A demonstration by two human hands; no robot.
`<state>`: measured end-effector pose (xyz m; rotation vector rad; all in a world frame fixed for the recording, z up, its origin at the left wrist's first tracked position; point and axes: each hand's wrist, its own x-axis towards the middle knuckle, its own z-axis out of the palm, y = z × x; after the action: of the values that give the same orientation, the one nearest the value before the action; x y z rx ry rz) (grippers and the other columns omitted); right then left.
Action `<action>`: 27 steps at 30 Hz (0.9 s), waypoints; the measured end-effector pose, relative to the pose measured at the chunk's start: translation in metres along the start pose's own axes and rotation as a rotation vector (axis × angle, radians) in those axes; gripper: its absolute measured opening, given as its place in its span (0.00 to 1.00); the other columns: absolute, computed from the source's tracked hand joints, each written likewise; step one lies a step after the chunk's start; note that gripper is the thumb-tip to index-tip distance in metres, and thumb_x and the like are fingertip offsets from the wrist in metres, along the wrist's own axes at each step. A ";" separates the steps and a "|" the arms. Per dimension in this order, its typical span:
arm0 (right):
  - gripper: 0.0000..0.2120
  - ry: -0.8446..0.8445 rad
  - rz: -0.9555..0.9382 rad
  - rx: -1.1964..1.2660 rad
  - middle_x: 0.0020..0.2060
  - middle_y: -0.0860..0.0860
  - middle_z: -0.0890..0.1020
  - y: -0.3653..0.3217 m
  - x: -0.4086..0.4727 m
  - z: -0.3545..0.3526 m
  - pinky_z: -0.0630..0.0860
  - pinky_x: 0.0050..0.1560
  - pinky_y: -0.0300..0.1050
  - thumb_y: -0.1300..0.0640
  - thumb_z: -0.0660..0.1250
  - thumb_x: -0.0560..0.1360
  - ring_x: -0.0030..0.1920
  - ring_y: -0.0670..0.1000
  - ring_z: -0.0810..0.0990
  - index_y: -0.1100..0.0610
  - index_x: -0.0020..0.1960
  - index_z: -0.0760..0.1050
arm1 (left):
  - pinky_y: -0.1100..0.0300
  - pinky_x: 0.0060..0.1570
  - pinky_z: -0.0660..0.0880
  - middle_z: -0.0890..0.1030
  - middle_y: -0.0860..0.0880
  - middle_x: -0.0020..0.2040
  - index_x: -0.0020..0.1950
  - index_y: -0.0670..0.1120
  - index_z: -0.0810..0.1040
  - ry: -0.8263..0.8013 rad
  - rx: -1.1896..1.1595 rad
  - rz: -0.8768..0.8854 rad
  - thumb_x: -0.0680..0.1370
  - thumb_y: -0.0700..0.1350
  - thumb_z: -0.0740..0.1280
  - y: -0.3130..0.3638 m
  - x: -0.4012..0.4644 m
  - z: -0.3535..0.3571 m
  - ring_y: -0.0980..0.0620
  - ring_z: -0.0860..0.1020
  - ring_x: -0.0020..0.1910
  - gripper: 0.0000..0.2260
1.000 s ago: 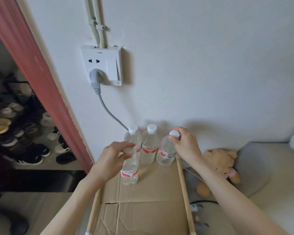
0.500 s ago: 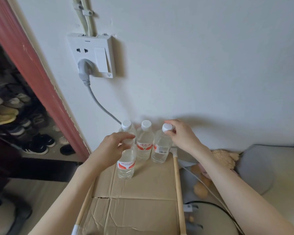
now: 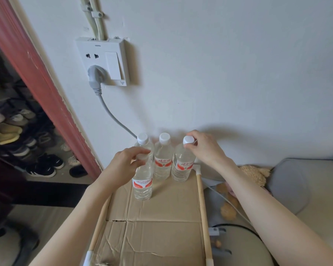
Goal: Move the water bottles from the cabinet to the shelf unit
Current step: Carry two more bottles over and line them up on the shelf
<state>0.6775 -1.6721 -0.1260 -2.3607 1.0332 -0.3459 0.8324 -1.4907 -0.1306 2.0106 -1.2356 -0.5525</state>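
Observation:
Several clear water bottles with white caps and red labels stand on a cardboard-covered shelf [image 3: 161, 212] against the wall. My left hand [image 3: 125, 166] grips the cap and neck of the front bottle [image 3: 142, 183], which stands upright on the cardboard. Behind it stand the back-left bottle [image 3: 143, 141] and the middle bottle [image 3: 163, 158]. My right hand [image 3: 206, 148] pinches the cap of the right bottle [image 3: 182, 164], which tilts slightly left near the shelf's right rail.
Wooden rails [image 3: 203, 208] edge the cardboard on both sides. A wall socket [image 3: 102, 60] with a grey plug and cable hangs above. A red door frame [image 3: 37, 73] and a shoe rack [image 3: 17, 135] lie left. A plush toy [image 3: 254, 173] and grey cushion [image 3: 292, 185] sit right.
The view has shifted slightly. Both hands stay on their bottles; the right bottle and the front bottle rest on the cardboard much as before.

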 end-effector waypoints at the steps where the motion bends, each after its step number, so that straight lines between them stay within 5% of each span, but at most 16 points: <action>1: 0.13 0.019 0.010 0.005 0.52 0.55 0.80 -0.001 0.001 0.001 0.72 0.50 0.47 0.55 0.65 0.73 0.52 0.55 0.76 0.56 0.56 0.73 | 0.58 0.56 0.69 0.78 0.48 0.57 0.58 0.48 0.76 -0.006 0.010 0.007 0.75 0.36 0.64 0.000 0.001 0.000 0.49 0.75 0.55 0.14; 11: 0.12 0.060 0.005 0.037 0.50 0.54 0.80 -0.006 0.007 0.012 0.70 0.47 0.46 0.55 0.66 0.72 0.50 0.55 0.76 0.58 0.54 0.72 | 0.62 0.52 0.67 0.77 0.50 0.55 0.59 0.49 0.75 -0.006 0.019 0.041 0.75 0.36 0.64 -0.004 0.004 -0.003 0.50 0.75 0.52 0.15; 15: 0.13 0.076 0.011 0.034 0.49 0.54 0.80 -0.003 0.008 0.014 0.70 0.45 0.46 0.54 0.68 0.71 0.49 0.55 0.76 0.58 0.53 0.72 | 0.70 0.45 0.67 0.74 0.51 0.49 0.59 0.49 0.76 0.007 0.088 0.076 0.73 0.39 0.67 -0.005 0.009 0.001 0.50 0.75 0.46 0.16; 20: 0.13 0.097 0.001 0.046 0.48 0.54 0.80 -0.002 0.006 0.015 0.70 0.46 0.46 0.54 0.68 0.72 0.49 0.56 0.77 0.58 0.53 0.72 | 0.67 0.40 0.68 0.71 0.53 0.40 0.51 0.47 0.77 0.093 0.109 0.042 0.67 0.48 0.74 0.001 0.015 0.006 0.57 0.72 0.39 0.15; 27: 0.13 0.097 -0.007 0.064 0.48 0.54 0.80 0.000 0.006 0.015 0.71 0.47 0.48 0.54 0.68 0.72 0.48 0.55 0.77 0.58 0.53 0.72 | 0.69 0.51 0.72 0.75 0.51 0.57 0.62 0.46 0.73 -0.097 0.039 0.124 0.73 0.38 0.68 0.003 0.012 0.001 0.54 0.75 0.53 0.17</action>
<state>0.6879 -1.6715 -0.1382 -2.3100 1.0426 -0.4938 0.8359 -1.5028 -0.1287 1.9426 -1.4286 -0.5755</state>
